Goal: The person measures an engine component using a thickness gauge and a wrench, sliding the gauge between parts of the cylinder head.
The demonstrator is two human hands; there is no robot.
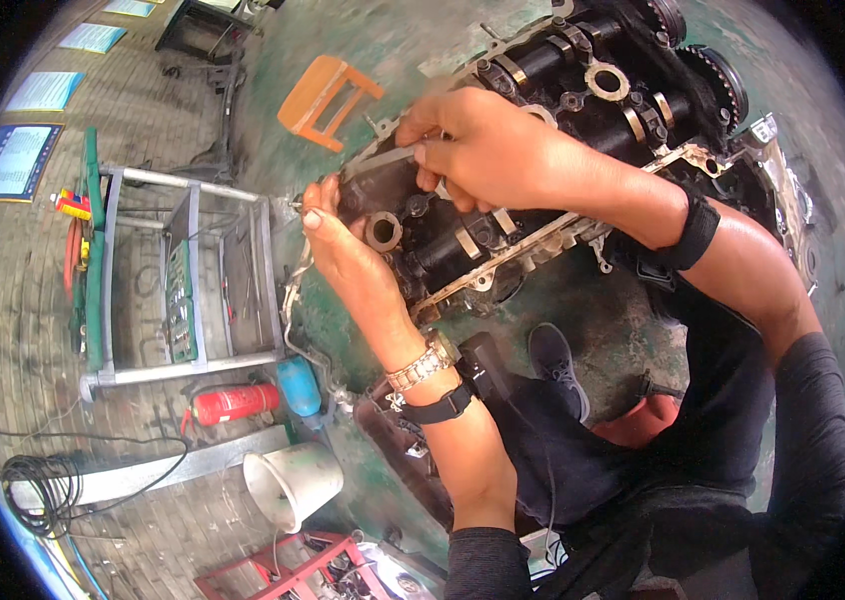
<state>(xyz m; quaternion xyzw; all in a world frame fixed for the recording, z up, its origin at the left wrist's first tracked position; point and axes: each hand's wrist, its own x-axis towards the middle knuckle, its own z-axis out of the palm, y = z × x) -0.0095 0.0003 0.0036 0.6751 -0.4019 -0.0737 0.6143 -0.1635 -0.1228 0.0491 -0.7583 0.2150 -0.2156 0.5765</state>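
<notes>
Head — engine (633,125), green floor (373,35), stool (313,88).

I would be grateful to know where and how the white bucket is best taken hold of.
I would suggest gripping the white bucket by its rim, coming from above and the right: its mouth is open, the lip is exposed, and the plain wall seems to offer less hold.
</notes>
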